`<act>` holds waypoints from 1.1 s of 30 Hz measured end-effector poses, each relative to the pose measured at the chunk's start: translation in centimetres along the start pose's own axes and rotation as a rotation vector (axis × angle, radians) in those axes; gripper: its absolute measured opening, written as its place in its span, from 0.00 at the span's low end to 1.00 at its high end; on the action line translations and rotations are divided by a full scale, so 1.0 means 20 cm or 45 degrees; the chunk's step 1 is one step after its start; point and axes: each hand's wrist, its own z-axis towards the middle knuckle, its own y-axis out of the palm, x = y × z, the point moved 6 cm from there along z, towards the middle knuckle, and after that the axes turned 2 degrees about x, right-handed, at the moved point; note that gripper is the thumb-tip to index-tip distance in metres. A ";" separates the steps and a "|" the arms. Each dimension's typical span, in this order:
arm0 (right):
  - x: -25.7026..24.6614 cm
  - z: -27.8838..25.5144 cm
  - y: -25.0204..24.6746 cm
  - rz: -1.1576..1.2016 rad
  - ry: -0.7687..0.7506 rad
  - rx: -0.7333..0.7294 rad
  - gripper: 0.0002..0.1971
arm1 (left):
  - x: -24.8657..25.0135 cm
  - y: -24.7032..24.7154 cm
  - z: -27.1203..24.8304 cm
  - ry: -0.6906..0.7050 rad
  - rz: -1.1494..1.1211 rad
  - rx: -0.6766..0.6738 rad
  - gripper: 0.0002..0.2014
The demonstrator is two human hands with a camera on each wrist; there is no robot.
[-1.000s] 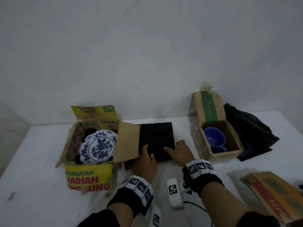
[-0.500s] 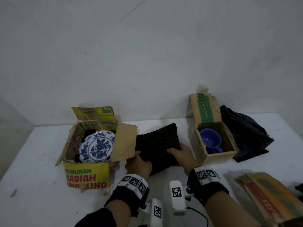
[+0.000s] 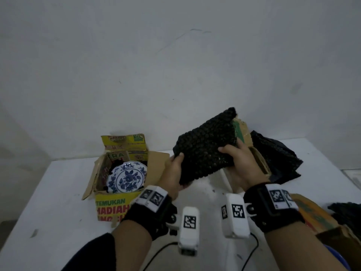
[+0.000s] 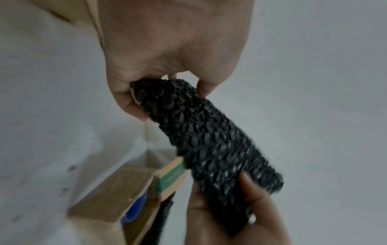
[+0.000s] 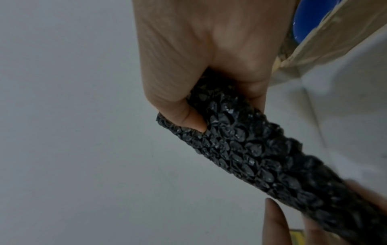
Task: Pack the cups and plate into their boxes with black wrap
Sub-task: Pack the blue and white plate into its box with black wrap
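A black, bubble-textured wrap [image 3: 205, 145], a white plate [image 3: 127, 177] patterned with blue flowers inside a yellow box [image 3: 112, 207] with red lettering, and a blue cup [image 4: 135, 209] in a brown box [image 4: 100, 203] striped green.

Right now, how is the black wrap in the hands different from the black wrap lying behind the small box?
The held black wrap is a compact folded pad, lifted off the table, gripped by the left hand and right hand. The loose black wrap lies crumpled and spread on the table, untouched. The held one shows clear bubbles; the other's texture is too dim to tell. Both are black.
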 end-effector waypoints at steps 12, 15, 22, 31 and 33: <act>0.29 0.08 0.62 -0.485 -0.075 -0.101 0.21 | 0.52 -0.94 -0.14 0.527 0.221 0.268 0.28; 0.46 0.13 0.72 -0.718 -0.088 -0.059 0.24 | 0.50 -1.12 -0.09 0.534 0.401 0.340 0.32; 0.66 0.17 0.87 -1.317 -0.440 0.069 0.43 | 0.38 -1.29 0.06 0.771 1.011 0.349 0.35; 0.81 0.02 1.17 -2.349 -1.220 -0.286 0.38 | 0.34 -1.27 0.22 0.959 1.503 0.431 0.33; 0.81 0.00 1.18 -2.378 -1.256 -0.270 0.39 | 0.33 -1.27 0.24 0.978 1.512 0.367 0.33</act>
